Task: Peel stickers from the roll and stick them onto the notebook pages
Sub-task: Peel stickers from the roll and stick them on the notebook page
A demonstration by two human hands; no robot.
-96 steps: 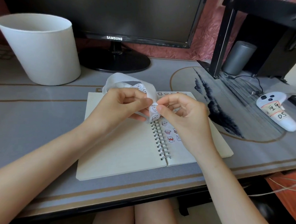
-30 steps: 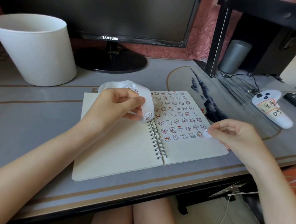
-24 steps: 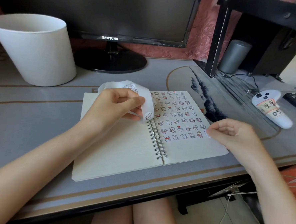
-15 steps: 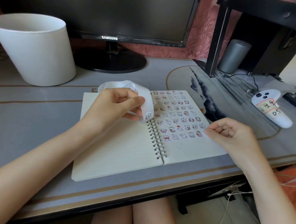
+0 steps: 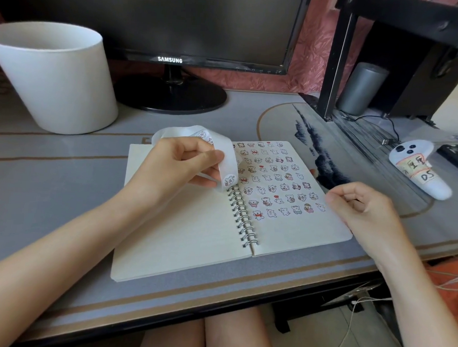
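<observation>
- The left grip (image 5: 180,167) is closed on the sticker roll (image 5: 225,157). Thumb and fingers pinch the loose strip, which arches over the 12 o'clock edge of the notebook (image 5: 181,237).
- The strip's free end, with one sticker (image 5: 229,180) showing, hangs just above the top of the spiral binding (image 5: 242,219).
- The right grip (image 5: 362,208) hovers at 3 o'clock of the right page (image 5: 294,231). Its fingers are curled in and nothing is visible between them.
- The outermost small sticker (image 5: 320,206) of a row lies flat just beside that thumb.
- Rows of stickers fill the right page from 12 o'clock to past its middle. The 6 o'clock band and the whole left page are bare, so the task looks partway done.
- Risk: a small, thin sticker may fold onto itself or tear if it is peeled from one corner too fast.
- Risk: the slack strip could flop onto the page or catch in the binding coils if the left pinch loosens.
- Risk: the next sticker may overlap a neighbour or go on crooked, since the rows are packed tight.
- Risk: nothing holds the notebook on the table (image 5: 47,189), so a sideways press could slide it toward 6 o'clock and the table edge.
</observation>
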